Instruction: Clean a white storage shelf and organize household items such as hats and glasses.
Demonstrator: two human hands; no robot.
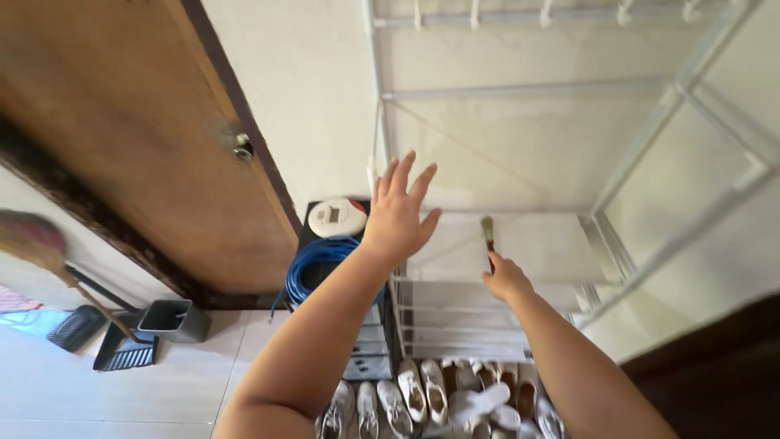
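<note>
— Brush (488,237) first: where is it?
— In the right hand (505,279), gripped by its dark red handle with the fingers closed round it. Its pale bristle head points up and away, over the white shelf (536,244) of the rack.

— What lies nearest the camera?
— Both bare forearms, reaching up from the bottom edge. Below them, pairs of shoes (422,398), mostly white and beige, are lined up on the floor at the rack's foot.

— And the left hand (398,213)?
— Empty, fingers spread wide apart, palm turned away, raised in front of the rack's left upright post. It holds nothing; whether it touches the post I cannot tell.

— What is beside that hand?
— Just left of it and lower, a coil of blue cable (313,268) sits on a dark stand, with a round white device (336,217) behind the coil.

— Farther out?
— A white metal rack (650,138) fills the right side, its bars running up past the shelf toward a row of hooks. At left is a brown wooden door (146,138) with a metal lock. On the tiled floor by the door sit a grey bin (172,319), a dark dustpan (126,354) and a broom (36,244).
</note>
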